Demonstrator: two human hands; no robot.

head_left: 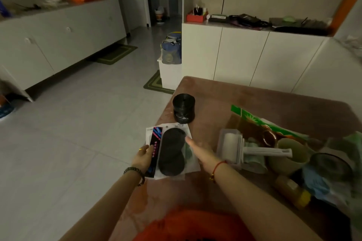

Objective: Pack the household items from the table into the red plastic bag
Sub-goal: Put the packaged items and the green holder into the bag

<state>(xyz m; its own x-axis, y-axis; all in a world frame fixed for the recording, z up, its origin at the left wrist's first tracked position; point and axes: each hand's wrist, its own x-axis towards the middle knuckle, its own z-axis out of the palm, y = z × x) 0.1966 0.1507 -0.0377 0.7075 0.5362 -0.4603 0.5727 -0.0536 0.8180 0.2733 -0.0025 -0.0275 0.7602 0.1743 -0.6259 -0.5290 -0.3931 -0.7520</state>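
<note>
Head view: my left grip (144,155) pinches the pad pack (172,152); right grip (197,149), fingers straight, likely steadies it for bagging.

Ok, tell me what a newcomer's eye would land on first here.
First, the action at the left edge of the table: the left hand grips the side of a flat packet of black discs while the right hand reaches flat-fingered over it. Next, the bright red plastic bag at the bottom of the view, just in front of the person. Then the black roll, standing alone beyond the packet.
</note>
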